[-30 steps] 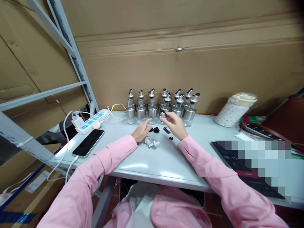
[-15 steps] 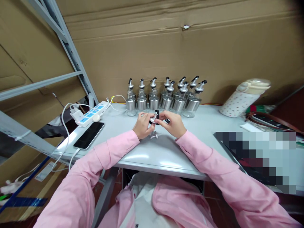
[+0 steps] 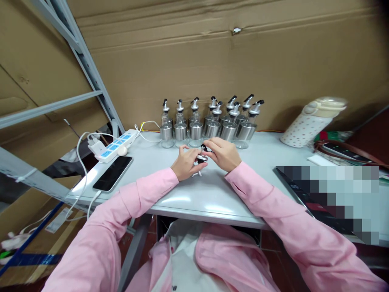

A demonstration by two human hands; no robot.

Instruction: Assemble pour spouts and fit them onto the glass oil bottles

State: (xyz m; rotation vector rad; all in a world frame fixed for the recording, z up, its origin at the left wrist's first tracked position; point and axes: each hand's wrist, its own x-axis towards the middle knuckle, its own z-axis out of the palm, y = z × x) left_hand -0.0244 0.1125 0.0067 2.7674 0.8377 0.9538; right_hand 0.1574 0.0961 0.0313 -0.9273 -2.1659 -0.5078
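Over the middle of the table, my left hand [image 3: 184, 164] pinches a bottle pourer [image 3: 201, 158] by its silver and black base. My right hand [image 3: 225, 154] closes its fingertips on the black flap at the top of the same pourer. Fingers partly cover the piece. Below my left hand, a small white plastic part [image 3: 198, 173] lies on the table, partly hidden. Just behind my hands stand several glass bottles [image 3: 180, 132] with steel sleeves. Some front-left bottles seem to have open necks, while those at the back and right carry silver pourers with black flaps.
At left lie a black-screened phone [image 3: 113, 173] and a white power strip [image 3: 117, 147] with cables. A dotted white flask [image 3: 306, 129] stands at the right, near a dark flat object [image 3: 300, 194] that is partly blurred out. A cardboard sheet [image 3: 182, 61] rises behind the table.
The pourer has turned from showing its flap upright to sitting with its base toward my left palm. My right hand has shifted up and over, its fingers now on the flap.
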